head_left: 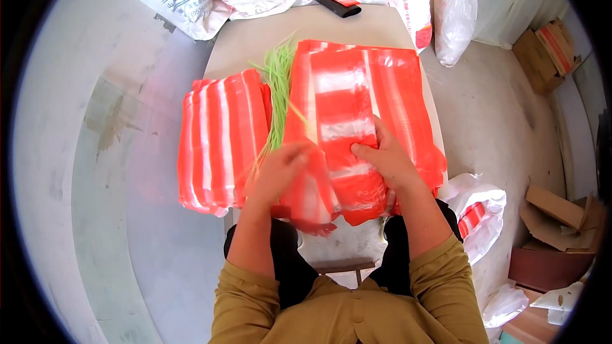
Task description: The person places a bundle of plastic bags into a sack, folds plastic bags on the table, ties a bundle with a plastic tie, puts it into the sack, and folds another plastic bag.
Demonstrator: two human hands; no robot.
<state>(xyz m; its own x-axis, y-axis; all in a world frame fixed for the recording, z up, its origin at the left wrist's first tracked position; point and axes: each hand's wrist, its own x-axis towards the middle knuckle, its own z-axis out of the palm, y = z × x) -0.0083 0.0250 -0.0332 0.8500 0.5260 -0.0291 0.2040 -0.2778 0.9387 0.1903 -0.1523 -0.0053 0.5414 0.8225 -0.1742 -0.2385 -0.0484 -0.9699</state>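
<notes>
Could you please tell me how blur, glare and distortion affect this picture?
Head view: the left hand looks blurred, the right hand crisper; head view: bright sheen on the large red-and-white striped plastic stack, hard to separate from its white stripes; head view: strong fisheye bending, black corners.

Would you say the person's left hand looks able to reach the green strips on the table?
Probably yes: the left hand is close to the green strips, whose upper part lies uncovered between the smaller striped plastic stack and the larger one. Blur hides whether it holds anything.
</notes>
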